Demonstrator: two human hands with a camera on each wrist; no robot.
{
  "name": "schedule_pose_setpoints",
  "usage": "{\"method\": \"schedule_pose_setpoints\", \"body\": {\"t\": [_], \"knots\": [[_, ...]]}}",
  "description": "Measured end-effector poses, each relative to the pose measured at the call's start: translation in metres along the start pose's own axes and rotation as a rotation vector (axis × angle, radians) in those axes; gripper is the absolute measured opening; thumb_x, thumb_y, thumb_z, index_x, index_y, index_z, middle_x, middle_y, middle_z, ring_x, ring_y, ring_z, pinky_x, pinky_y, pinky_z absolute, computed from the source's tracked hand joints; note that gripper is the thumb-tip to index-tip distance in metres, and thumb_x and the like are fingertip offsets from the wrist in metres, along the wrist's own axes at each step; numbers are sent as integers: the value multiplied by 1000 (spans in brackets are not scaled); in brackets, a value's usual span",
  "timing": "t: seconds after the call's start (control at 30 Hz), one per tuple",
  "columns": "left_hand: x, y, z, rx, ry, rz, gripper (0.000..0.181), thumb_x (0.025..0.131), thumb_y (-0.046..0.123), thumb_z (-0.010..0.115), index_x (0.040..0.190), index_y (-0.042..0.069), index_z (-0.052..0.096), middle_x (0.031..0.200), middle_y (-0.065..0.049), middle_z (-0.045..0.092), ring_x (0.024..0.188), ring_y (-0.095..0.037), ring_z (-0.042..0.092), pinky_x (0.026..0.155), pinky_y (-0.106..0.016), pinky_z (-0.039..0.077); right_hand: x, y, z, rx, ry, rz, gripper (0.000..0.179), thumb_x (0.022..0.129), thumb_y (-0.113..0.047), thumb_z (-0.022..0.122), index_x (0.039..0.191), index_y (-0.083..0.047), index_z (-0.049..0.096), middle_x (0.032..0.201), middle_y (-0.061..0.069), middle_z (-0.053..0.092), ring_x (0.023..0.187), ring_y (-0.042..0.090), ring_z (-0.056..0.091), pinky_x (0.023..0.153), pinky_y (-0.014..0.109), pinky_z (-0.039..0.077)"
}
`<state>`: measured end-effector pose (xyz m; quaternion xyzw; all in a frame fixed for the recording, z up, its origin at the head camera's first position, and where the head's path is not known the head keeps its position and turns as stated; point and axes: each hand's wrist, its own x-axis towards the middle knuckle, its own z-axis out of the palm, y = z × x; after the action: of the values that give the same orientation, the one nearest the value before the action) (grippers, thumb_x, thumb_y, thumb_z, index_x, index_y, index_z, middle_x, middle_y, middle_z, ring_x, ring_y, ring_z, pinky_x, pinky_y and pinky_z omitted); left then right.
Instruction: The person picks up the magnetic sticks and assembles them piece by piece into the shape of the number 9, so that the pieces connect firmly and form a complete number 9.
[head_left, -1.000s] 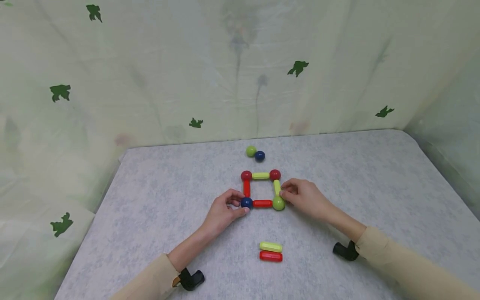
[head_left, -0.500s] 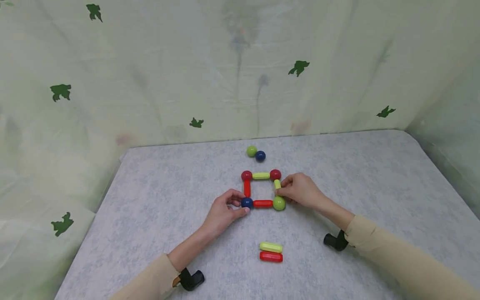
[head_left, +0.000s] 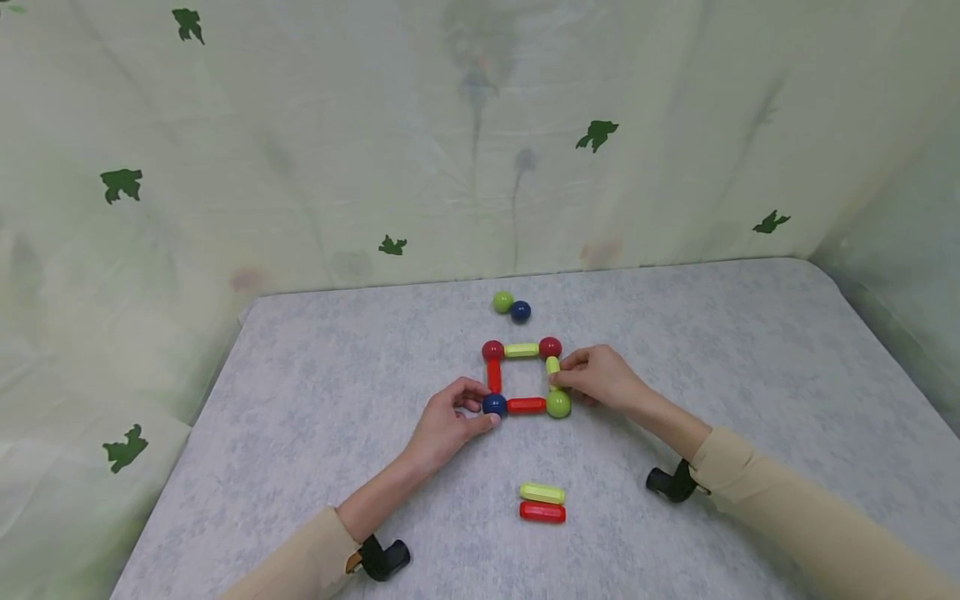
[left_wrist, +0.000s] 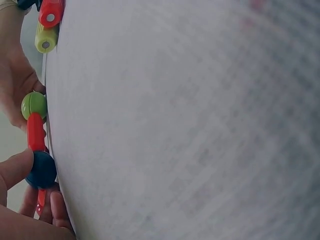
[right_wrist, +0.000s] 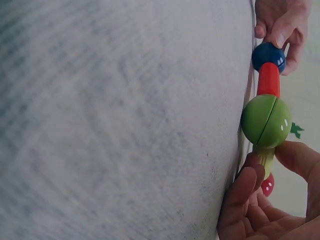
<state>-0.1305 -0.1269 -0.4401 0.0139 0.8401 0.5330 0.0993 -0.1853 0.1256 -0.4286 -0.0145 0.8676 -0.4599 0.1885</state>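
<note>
Square of glossy balls and faceted rods (head_left: 527, 406) lying flat on the desk (head_left: 337, 358). Left hand (head_left: 446, 421) is pinching the shiny navy ball (head_left: 494, 404) at the near-left corner; right hand (head_left: 603, 379) has the yellow rod (head_left: 552, 365) pinched on the right side, right by a smooth green ball (head_left: 558, 404) with a seam round it. Desk's mottled grey, kinda woven-looking, and a pale creased sheet (head_left: 315, 150) with ragged dark green shapes (head_left: 122, 184) hangs behind.

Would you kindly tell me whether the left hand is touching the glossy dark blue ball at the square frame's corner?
Touching. The left wrist view shows the left hand with its thumb against the glossy dark blue ball, no gap between them.
</note>
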Motion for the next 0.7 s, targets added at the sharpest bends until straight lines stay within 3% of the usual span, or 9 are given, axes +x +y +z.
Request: {"method": "schedule_pose_setpoints", "body": {"t": [0.7], "knots": [[-2,0,0,14,-6,26,31,84,12,78,111,12,64,102,-2,62,93,-21,53,77,-31,45,-9,4,5,37,4,-49,40,92,-27,70,120,0,62,91,5,67,77,18,58,68,29,48]]}}
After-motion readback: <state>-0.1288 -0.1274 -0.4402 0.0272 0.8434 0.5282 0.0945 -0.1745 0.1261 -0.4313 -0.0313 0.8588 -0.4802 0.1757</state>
